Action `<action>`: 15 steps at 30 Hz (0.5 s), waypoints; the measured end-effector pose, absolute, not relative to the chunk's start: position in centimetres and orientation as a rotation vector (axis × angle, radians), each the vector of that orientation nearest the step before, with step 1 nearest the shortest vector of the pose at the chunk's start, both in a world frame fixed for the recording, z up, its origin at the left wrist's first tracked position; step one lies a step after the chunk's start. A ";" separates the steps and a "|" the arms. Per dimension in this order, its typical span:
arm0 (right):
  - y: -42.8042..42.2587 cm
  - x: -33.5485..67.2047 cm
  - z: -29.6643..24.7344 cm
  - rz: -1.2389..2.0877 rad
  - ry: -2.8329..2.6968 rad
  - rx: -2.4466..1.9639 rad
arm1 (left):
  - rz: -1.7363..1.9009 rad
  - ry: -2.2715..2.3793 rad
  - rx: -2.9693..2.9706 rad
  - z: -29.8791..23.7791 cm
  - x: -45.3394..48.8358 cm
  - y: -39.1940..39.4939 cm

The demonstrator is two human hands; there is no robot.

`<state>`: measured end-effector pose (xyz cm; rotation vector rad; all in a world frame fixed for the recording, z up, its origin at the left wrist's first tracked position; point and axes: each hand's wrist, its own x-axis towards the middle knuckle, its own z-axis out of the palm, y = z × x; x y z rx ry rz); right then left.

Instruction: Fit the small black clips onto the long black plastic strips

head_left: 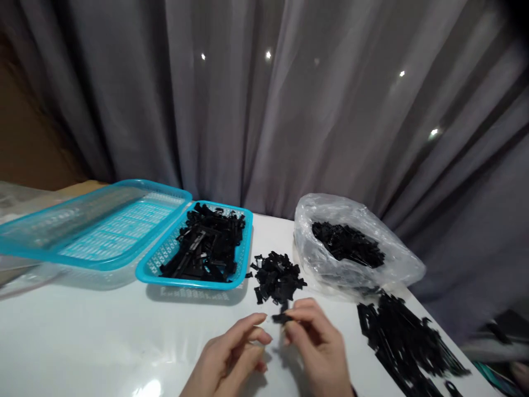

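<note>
Right hand [320, 344] pinching a small black piece [280, 318] over the white table [82, 336]
Left hand [231, 355] curls just beside it, fingers parted; the piece, its shape too blurred to tell, is near a black pile [276, 280] between blue basket [194, 283] and plastic bag [308, 253]

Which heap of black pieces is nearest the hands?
The small loose heap between the blue basket and plastic bag; others are inside those; long strips lie farther right.

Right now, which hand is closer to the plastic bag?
Right. The right hand, holding a black piece, is on the near side of the bag, a bit left. The left hand is farther left.
</note>
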<state>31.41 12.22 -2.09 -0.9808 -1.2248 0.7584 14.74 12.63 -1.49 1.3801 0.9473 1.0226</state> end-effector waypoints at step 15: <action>22.3 35.5 5.5 0.021 -2.060 -1.384 | 1.047 0.891 1.473 -1.9 14.0 12.4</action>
